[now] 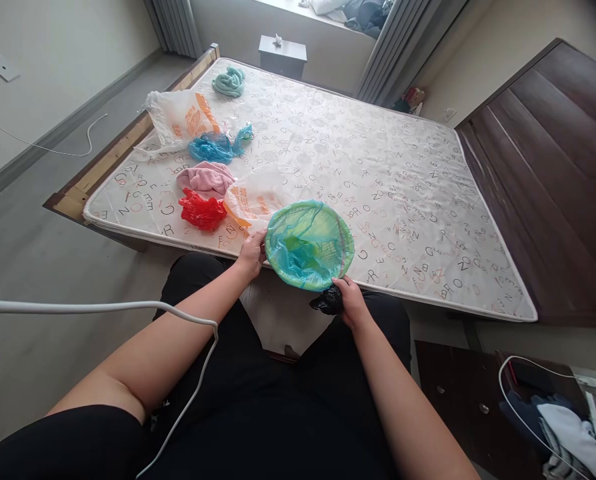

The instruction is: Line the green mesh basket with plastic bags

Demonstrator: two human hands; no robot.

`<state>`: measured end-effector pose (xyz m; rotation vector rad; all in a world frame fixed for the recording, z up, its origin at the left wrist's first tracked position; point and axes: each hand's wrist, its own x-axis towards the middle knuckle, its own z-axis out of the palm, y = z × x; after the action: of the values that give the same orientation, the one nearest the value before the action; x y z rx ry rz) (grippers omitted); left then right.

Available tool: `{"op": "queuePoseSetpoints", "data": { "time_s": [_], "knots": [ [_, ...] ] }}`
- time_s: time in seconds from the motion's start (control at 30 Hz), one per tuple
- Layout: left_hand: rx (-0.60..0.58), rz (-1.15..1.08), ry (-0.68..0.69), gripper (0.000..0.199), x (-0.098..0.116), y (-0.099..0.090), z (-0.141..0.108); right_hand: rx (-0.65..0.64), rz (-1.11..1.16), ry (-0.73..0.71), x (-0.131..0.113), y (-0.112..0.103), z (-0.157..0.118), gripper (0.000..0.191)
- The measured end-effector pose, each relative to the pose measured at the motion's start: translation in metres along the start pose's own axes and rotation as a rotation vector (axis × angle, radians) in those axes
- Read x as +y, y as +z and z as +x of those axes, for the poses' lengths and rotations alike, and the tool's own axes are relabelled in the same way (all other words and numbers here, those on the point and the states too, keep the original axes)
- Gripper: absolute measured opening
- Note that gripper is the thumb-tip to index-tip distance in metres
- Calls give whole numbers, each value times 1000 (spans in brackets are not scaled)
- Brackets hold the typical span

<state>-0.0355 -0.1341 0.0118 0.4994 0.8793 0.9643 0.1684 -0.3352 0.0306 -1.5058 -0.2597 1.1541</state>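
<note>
1. Mattress point(403, 200), near edge: green basket point(345, 243) lined with blue plastic point(298, 257); the person's left hand point(253, 253) and right hand point(352, 303) have fingers closed on its rim, a black bag point(328, 301) at the right.
2. Beside: printed white bag point(258, 197), red bag point(202, 210), pink cloth point(207, 179).
3. Farther: blue bag point(212, 147), second printed bag point(181, 120), teal cloth point(229, 81).
4. Beyond: nightstand point(283, 52).

Green basket point(348, 233), blue bag point(305, 267) lining it, opening up, at mattress edge point(398, 295)
</note>
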Motion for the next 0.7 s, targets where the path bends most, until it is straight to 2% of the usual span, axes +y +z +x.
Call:
{"op": "queuePoseSetpoints", "data": {
  "time_s": [0.2, 0.4, 0.7],
  "knots": [
    [-56, -34, -69, 26, 4, 4, -5, 36, 50, 5, -3, 3, 0, 37],
    [-36, -64, -91, 21, 7, 6, -7, 41, 47, -12, -2, 5, 1, 42],
    [-11, -56, -118, 25, 12, 9, -10, 74, 56, -73, -2, 9, 2, 44]
  ]
}}
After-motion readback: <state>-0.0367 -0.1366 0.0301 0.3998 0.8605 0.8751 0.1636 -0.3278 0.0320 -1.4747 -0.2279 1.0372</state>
